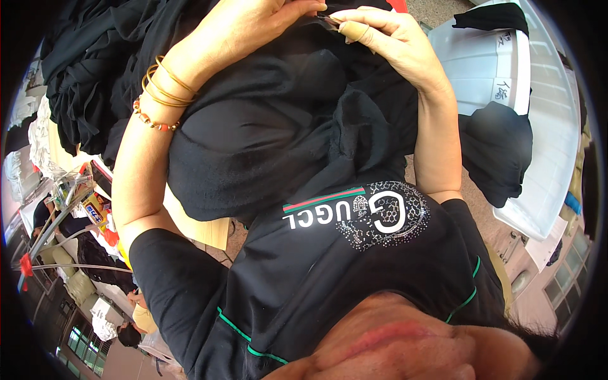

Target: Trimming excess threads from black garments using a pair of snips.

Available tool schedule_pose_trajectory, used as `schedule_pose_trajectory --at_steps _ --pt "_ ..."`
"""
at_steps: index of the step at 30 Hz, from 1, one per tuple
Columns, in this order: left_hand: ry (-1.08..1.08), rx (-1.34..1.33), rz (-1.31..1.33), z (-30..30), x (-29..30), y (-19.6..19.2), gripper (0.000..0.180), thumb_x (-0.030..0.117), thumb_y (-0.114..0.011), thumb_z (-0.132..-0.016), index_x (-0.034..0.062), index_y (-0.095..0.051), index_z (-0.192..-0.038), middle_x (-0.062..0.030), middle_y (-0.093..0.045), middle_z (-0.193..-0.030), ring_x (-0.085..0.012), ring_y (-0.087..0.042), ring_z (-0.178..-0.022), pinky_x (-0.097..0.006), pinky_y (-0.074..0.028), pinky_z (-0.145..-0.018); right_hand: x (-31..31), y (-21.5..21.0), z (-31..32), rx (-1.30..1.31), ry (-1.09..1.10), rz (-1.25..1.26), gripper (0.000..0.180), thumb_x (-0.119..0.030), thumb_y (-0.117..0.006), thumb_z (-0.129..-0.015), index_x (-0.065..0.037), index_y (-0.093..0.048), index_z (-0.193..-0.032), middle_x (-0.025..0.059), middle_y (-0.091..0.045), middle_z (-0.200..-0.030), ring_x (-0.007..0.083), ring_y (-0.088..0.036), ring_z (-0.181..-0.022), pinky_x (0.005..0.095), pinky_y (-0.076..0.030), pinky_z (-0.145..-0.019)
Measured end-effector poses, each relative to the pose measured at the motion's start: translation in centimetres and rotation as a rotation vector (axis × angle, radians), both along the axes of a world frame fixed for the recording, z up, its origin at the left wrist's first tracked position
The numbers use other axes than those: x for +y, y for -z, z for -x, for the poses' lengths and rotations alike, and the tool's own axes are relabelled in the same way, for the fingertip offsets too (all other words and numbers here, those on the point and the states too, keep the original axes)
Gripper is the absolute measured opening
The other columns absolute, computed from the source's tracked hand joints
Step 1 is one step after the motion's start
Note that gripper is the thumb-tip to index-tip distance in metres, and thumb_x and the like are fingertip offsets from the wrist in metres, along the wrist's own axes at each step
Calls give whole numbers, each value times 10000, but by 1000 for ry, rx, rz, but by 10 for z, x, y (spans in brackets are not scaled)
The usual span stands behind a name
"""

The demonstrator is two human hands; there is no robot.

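Note:
A mass of black fabric (253,133) lies draped in folds in front of my body. My left hand (278,16), below gold bangles and a beaded bracelet on its wrist, pinches the fabric at the top edge of the view. Close beside it, my right hand (386,38) is closed in a pinch on the same dark fabric edge. A tan wrap (355,30) covers one of its digits. The fingertips of both hands nearly meet, and some of the left fingers are cut off by the view's edge. Any small thing between the fingertips is too small to make out.
A large white plastic bin (552,139) stands at the right, with a black cloth (497,152) hanging over its side. More black fabric (95,69) is heaped at the far left. Beyond the left arm are a wooden surface (199,221), cluttered goods and another person.

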State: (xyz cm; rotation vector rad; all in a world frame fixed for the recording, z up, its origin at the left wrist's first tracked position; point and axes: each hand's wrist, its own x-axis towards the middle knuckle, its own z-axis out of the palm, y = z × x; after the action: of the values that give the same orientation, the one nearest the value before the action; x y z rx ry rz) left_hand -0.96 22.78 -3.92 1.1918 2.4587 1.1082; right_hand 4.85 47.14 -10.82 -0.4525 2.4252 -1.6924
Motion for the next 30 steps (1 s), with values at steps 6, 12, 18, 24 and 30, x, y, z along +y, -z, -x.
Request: schedule_pose_trajectory --at_steps 6,12,18,24,30 --pt "1 -6 -1 1 1 3 112 77 -641 -978 -14 -662 -1041 -169 -706 -873 -262 -692 -773 -337 -537 -702 -3 -7 2 -137 -4 111 250 -170 -704 -985 -23 -747 -1183 11 -729 -947 73 -630 -817 215 -469 -701" --pt "-8 18 23 -1 2 1 117 87 -647 -977 -16 -660 -1031 -175 -707 -876 -280 -696 -782 -343 -538 -702 -11 -3 2 -182 -6 220 228 -147 -701 -992 3 -751 -1156 3 -741 -941 72 -635 -829 223 -499 -743" --pt "-10 5 50 -2 2 -2 136 105 -675 -964 -13 -649 -1027 -165 -692 -871 -252 -675 -767 -342 -537 -704 -8 -3 -1 -87 -6 196 197 -114 -699 -987 8 -756 -1130 10 -740 -940 76 -643 -838 225 -504 -750" --pt "248 124 153 3 -10 -3 400 120 -796 -837 3 -631 -1182 -133 -675 -1004 -289 -665 -930 -364 -549 -850 9 -6 -12 -94 199 195 212 -64 -722 -954 47 -740 -1135 58 -747 -1019 113 -674 -937 229 -517 -850" --pt "113 -5 120 3 -11 -7 180 91 -649 -973 -55 -700 -1063 -116 -719 -976 -271 -692 -918 -334 -545 -837 -5 -4 -19 17 290 355 266 -28 -719 -947 60 -700 -1198 57 -720 -1062 119 -666 -956 224 -507 -858"
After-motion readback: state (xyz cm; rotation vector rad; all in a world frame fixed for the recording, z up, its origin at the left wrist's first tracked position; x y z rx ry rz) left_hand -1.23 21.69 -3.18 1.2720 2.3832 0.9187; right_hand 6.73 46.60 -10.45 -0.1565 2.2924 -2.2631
